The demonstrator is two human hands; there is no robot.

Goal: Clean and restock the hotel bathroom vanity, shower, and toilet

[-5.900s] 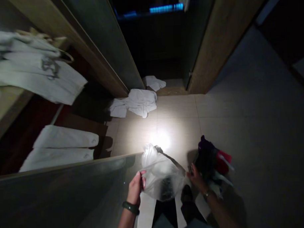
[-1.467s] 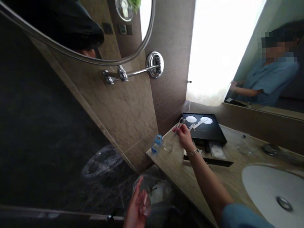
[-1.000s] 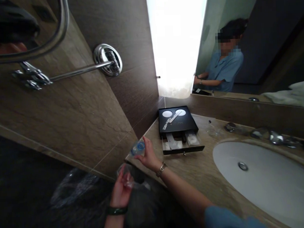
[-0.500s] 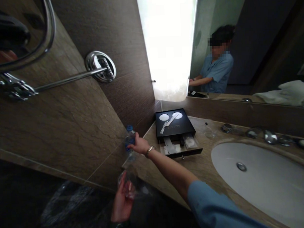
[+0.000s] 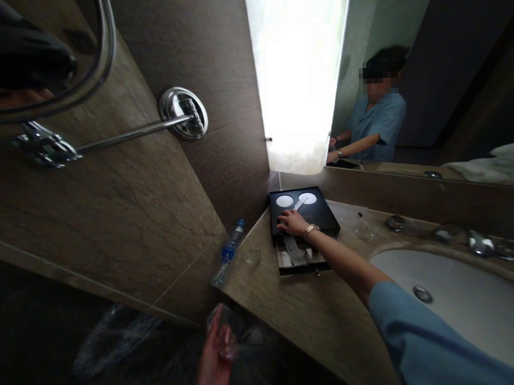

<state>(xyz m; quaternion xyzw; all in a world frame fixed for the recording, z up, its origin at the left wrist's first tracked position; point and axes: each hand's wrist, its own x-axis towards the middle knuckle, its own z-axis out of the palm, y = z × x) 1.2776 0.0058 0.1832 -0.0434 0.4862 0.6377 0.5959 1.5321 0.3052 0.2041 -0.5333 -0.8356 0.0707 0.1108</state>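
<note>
Our right hand point(image 5: 292, 221) lies palm down on the black box point(image 5: 325, 215) at the middle of the frame. Its fingers are loosely spread over the lid and pinch nothing. The fingertips rest just below the left of two white discs point(image 5: 285, 200), and a pale strip point(image 5: 300, 203) lies slantwise between the discs. Under the wrist, the box's drawer point(image 5: 299, 258) stands pulled out toward us with small packets inside.

Our left hand point(image 5: 214, 359) is low at the bottom centre, off the counter's edge. It is dim there, but the fingers seem curled around the gathered rim of a clear bag point(image 5: 228, 331).

Left of the box, a small glass point(image 5: 252, 256) stands on the counter point(image 5: 286, 309). A bottle point(image 5: 228, 252) tilts beyond the counter's left edge by the wall, and we cannot tell what holds it up. The sink point(image 5: 454, 298) fills the lower right.

To work the box well, we judge it best to press lightly, so the box does not slide toward the wall. We lift flat pieces by an edge with thumb and forefinger rather than scraping them. The open drawer sits right under the forearm, so we hold the wrist high and clear of it. The bag is well apart from the box. Bringing it up beside the counter's edge with its mouth held wide would shorten each carry.
</note>
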